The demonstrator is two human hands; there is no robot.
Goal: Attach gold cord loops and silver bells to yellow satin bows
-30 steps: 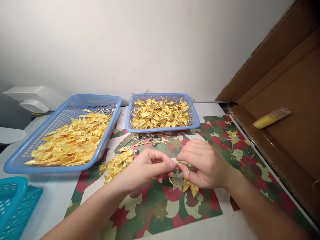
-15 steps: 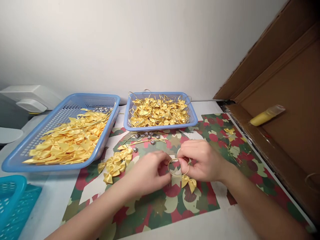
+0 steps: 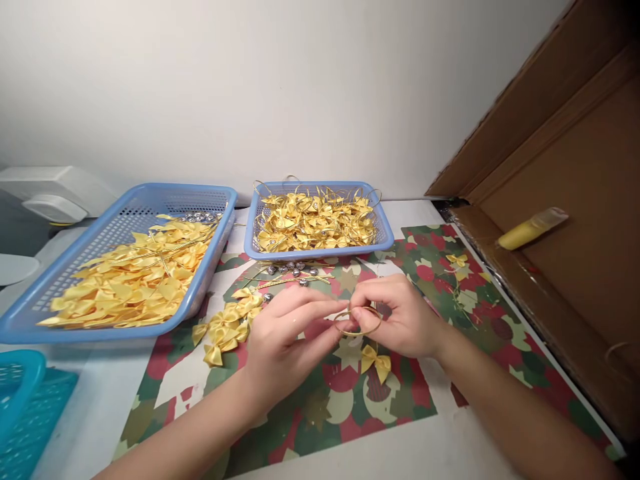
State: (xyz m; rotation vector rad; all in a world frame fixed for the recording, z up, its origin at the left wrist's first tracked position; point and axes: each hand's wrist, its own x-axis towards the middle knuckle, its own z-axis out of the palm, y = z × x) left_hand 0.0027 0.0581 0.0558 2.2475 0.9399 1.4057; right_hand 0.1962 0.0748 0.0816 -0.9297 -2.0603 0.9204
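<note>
Between my hands a thin gold cord [image 3: 357,333] is bent into a loop, with a yellow ribbon bow [image 3: 376,363] hanging just below it. My right hand [image 3: 403,317] pinches the loop between thumb and forefinger. From the other side, my left hand [image 3: 293,333] closes its thumb and fingertips on the loop's left part, close to the right fingertips. Exactly where the cord ends meet is hidden by the fingers. Left of my left hand lies a cluster of loose yellow bows [image 3: 225,331]. Several small silver bells [image 3: 296,272] and straight gold cords [image 3: 287,282] rest behind the hands.
At the left, a blue basket [image 3: 187,313] holds flat yellow bows, cords and bells. A second blue basket [image 3: 320,254] at the back is full of looped bows. A teal basket [image 3: 37,400] stands front left. Cardboard [image 3: 560,153] walls the right, with a yellow tube [image 3: 530,230] against it.
My left hand has turned, bringing its fingertips onto the gold loop near my right fingers. The loop has tipped flatter. The camera view has shifted slightly.
</note>
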